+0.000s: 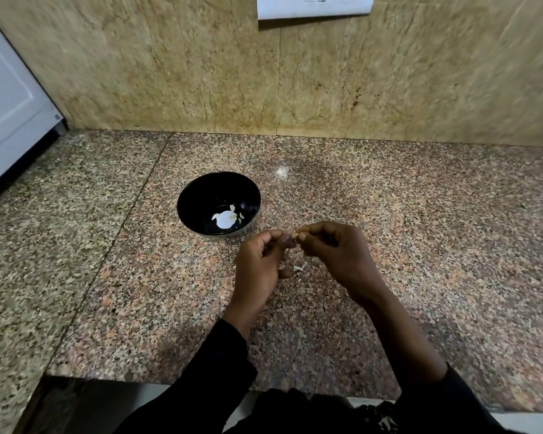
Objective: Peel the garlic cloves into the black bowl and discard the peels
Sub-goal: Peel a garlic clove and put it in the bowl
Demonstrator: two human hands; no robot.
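Left of the hands, the glossy black bowl (219, 203) holds peeled cloves. Left hand (259, 264) and right hand (336, 253) pinch one small pale garlic clove (294, 235) between fingertips. Light, firm, probably slippery; papery skin should tear at its tip.

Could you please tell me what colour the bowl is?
The bowl is glossy black, seen best in the head view.

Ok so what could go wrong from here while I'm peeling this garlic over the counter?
Both hands, left hand and right hand, pinch the small pale garlic clove beside the glossy round black bowl, not above it, so it may drop onto the speckled granite counter. Loose papery white peels beneath could scatter.
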